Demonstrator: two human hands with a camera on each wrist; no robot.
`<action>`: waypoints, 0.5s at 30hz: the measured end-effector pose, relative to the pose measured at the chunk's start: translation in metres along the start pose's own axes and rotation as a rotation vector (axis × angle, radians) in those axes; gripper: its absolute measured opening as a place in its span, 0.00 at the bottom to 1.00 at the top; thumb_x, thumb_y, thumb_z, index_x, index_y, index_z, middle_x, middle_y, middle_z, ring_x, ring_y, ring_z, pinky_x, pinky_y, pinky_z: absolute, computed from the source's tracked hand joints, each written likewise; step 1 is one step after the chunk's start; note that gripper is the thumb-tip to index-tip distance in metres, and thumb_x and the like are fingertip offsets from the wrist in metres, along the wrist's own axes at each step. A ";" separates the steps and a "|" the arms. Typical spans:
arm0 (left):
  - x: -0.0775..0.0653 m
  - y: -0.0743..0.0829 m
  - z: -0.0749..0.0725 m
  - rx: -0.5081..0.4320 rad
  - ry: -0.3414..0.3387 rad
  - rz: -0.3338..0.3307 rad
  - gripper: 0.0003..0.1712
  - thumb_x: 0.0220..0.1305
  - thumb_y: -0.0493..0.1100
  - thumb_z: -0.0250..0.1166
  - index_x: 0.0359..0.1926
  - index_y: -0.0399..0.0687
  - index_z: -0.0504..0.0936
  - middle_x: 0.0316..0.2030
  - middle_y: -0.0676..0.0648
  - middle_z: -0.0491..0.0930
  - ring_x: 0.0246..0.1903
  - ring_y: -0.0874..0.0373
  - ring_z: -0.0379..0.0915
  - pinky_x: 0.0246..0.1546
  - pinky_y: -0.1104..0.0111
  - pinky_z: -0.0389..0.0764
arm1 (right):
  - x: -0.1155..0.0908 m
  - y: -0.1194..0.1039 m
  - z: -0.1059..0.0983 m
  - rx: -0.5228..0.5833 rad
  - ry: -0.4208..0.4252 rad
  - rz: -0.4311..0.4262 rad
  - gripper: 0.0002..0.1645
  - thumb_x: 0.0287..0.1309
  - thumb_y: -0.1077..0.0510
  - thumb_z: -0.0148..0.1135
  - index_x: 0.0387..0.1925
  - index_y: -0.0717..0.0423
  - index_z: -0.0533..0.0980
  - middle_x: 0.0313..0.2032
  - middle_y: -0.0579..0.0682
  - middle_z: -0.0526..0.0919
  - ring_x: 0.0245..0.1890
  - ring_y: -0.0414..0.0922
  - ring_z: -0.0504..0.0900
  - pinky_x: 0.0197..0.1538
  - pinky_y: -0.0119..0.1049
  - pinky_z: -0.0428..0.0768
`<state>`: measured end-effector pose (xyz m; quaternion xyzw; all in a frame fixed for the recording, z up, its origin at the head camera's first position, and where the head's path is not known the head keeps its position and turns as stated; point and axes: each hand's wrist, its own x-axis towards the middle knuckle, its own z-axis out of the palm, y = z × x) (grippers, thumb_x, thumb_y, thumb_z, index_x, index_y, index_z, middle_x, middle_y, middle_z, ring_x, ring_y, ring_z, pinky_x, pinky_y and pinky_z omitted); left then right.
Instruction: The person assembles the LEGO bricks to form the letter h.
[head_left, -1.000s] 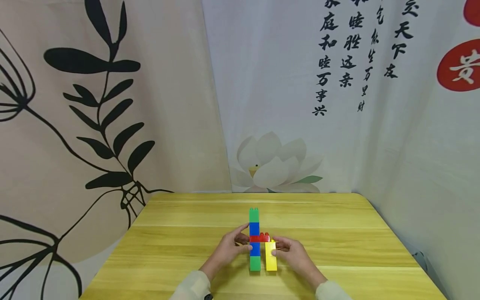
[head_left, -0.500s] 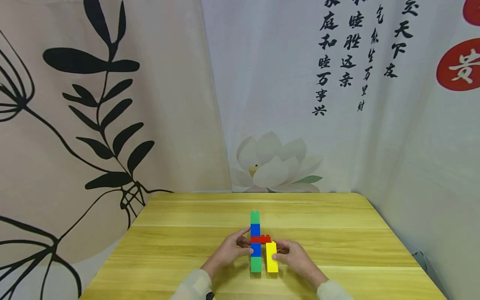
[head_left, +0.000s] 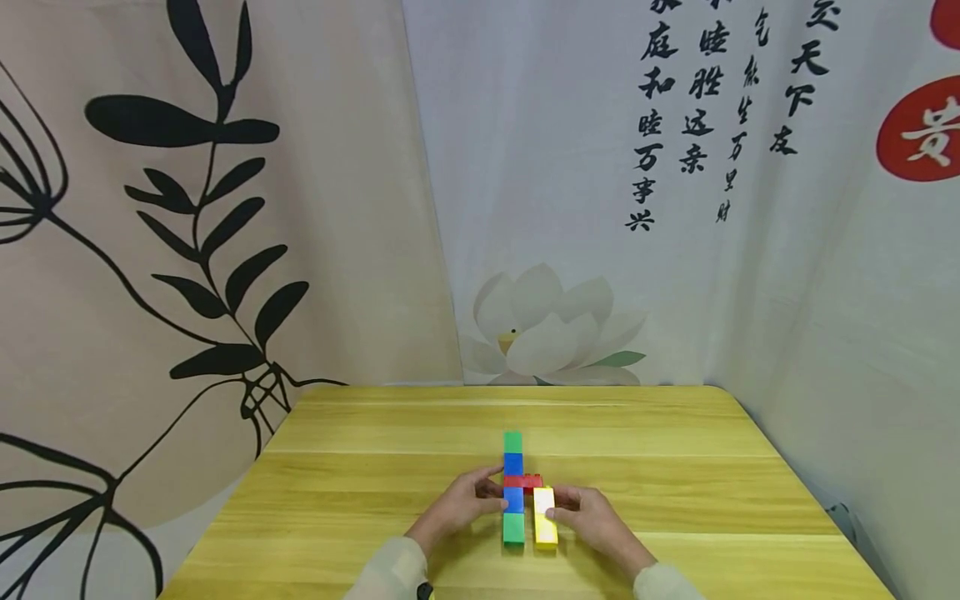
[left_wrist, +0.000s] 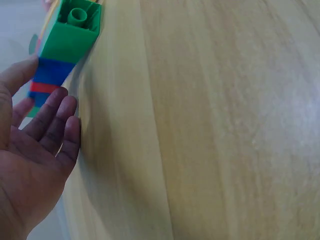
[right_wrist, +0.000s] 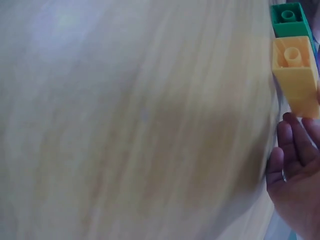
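A column of toy building bricks, green, blue, red, blue and green from end to end, is in the middle of the head view. My left hand [head_left: 459, 504] pinches it at the lower blue brick [head_left: 513, 500], thumb in front. The red brick [head_left: 532, 481] juts out to the right. Just below its free end is the yellow brick piece [head_left: 545, 523], which my right hand [head_left: 592, 517] grips from the right side. Whether yellow and red are joined I cannot tell. Hollow undersides show on the green end brick [left_wrist: 67, 42] in the left wrist view and on the yellow piece in the right.
A wooden table [head_left: 360, 442] lies under both hands. Behind it hangs a cloth backdrop [head_left: 360, 250] printed with plants and writing. A dark cable [head_left: 840, 517] shows past the table's right edge.
The bricks have shifted slightly right and toward me, and the column's far end appears lower, its top studs no longer showing. Both hands move with them and keep their hold.
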<state>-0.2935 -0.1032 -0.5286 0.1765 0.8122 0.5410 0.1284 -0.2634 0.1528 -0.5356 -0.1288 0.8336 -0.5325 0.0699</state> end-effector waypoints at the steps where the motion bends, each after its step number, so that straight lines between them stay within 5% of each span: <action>1: 0.000 0.000 0.000 0.011 0.000 -0.017 0.34 0.64 0.39 0.69 0.70 0.43 0.70 0.45 0.47 0.81 0.45 0.52 0.75 0.51 0.53 0.77 | 0.000 0.000 0.000 -0.009 0.004 0.010 0.30 0.63 0.55 0.67 0.58 0.74 0.73 0.51 0.62 0.82 0.51 0.57 0.80 0.53 0.50 0.79; 6: 0.001 0.001 0.003 0.045 0.007 -0.056 0.31 0.64 0.39 0.70 0.67 0.42 0.73 0.45 0.49 0.81 0.45 0.52 0.75 0.52 0.52 0.77 | 0.002 0.002 0.001 -0.048 0.017 0.041 0.30 0.63 0.54 0.67 0.58 0.73 0.74 0.51 0.61 0.82 0.50 0.56 0.80 0.53 0.50 0.79; 15: -0.002 0.000 -0.004 0.061 0.032 -0.003 0.31 0.65 0.41 0.68 0.67 0.38 0.71 0.46 0.46 0.80 0.46 0.51 0.75 0.52 0.51 0.76 | 0.003 0.002 -0.006 -0.097 0.069 0.033 0.30 0.66 0.51 0.64 0.59 0.70 0.74 0.53 0.61 0.81 0.53 0.57 0.79 0.55 0.52 0.78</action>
